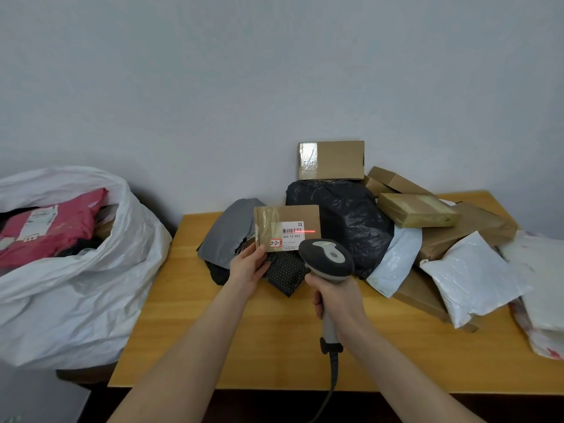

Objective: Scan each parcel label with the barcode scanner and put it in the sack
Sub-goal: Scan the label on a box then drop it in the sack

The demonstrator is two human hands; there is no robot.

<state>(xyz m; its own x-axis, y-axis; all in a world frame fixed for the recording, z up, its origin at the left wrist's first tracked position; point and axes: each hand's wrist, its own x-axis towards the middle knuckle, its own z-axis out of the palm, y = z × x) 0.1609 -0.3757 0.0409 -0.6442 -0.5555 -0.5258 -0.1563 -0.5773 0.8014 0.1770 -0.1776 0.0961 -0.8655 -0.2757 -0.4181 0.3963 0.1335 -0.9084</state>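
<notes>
Left fingers (254, 254) around box (287, 215), label (293, 232) "602-12-812", sticker (275, 243) "3-2-7"; right fingers (318, 303) around scanner (326, 257).

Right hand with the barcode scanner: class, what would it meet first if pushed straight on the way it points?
Probably the small cardboard box the left hand holds: the red line from the barcode scanner in the right hand falls on its label, though depth is unclear.

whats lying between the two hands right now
In the head view, a black dotted parcel lies between the left hand holding the box and the right hand gripping the scanner.
</notes>
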